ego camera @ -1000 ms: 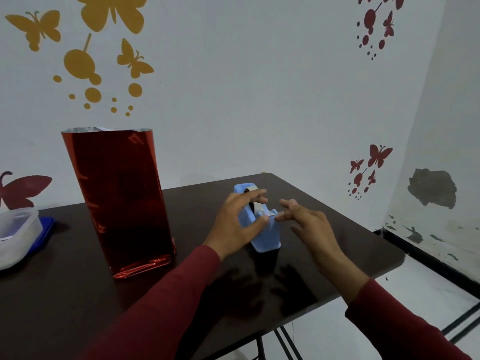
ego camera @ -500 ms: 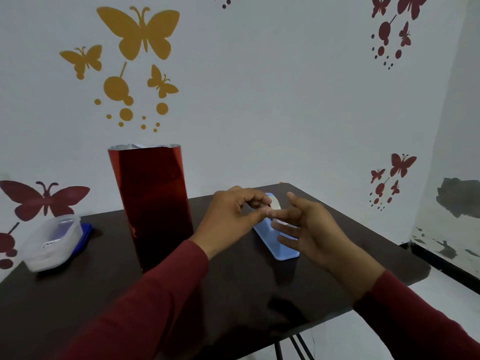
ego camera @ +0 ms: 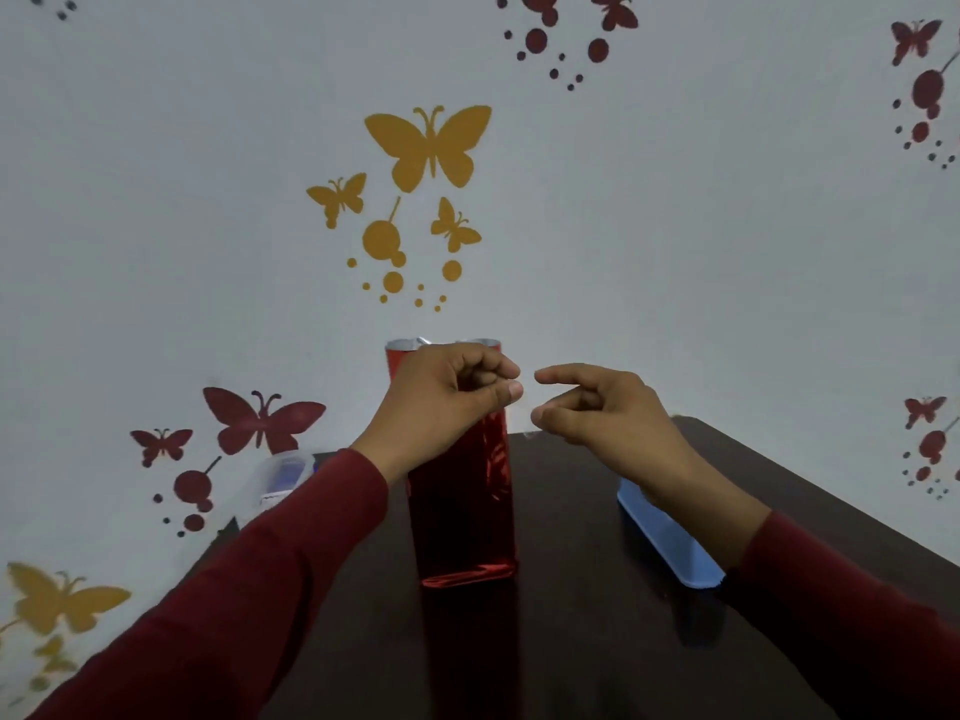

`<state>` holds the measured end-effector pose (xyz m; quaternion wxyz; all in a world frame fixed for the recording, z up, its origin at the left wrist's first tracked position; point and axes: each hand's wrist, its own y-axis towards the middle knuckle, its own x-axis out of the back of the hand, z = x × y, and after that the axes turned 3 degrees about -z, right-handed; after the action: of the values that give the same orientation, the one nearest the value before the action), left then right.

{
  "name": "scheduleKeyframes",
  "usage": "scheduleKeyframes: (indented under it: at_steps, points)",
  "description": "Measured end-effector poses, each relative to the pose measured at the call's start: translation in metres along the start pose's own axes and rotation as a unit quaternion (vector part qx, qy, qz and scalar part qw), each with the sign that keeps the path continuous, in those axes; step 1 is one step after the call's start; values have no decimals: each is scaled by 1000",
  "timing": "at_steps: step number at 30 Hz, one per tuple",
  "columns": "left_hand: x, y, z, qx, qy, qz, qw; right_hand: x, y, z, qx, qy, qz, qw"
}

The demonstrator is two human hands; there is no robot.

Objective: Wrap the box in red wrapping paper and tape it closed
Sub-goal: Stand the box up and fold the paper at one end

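A tall box wrapped in shiny red paper [ego camera: 462,517] stands upright on the dark table [ego camera: 571,646], its top end open and silvery inside. My left hand [ego camera: 447,392] is raised in front of the box's upper part, fingers curled in and thumb pressed to the forefinger. My right hand [ego camera: 608,407] hovers just to the right of it, forefinger and thumb apart, fingertips a short gap from the left hand's. I cannot make out any tape between the hands. The blue tape dispenser [ego camera: 665,537] sits on the table under my right forearm, partly hidden.
A clear plastic container [ego camera: 283,475] with something blue in it sits at the table's far left, by the wall. The wall behind carries butterfly stickers. The table's right edge runs diagonally past the dispenser.
Both hands have lifted off the tape dispenser and moved left and up, now in front of the red box. The camera has swung left, so the box sits in the middle.
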<state>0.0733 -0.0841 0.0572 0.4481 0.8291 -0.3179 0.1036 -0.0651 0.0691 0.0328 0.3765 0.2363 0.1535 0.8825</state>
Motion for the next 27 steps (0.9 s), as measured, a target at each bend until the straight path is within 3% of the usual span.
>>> scheduleKeyframes:
  at_steps: [4, 8, 10, 13, 16, 19, 27]
  points:
    - [24, -2, -1, -27, 63, -65, 996, -18, 11, 15, -8, 53, 17, 998]
    - [54, -3, 6, -28, 78, -198, 977, -31, 21, 31, -19, 89, 25, 996]
    - [66, -6, 18, -5, 85, -236, 968, -34, 26, 36, -18, 119, 27, 992]
    - [71, -16, 46, 93, 64, -267, 957, -36, 33, 41, -29, 173, 18, 984]
    - [65, -21, 71, 204, -43, -236, 949, -37, 44, 46, -53, 195, -7, 979]
    - [57, -16, 80, 306, -147, -155, 928, -37, 58, 50, -83, 190, -23, 978]
    - [47, 9, 80, 350, -171, -50, 920, -36, 89, 54, -145, 177, -33, 973]
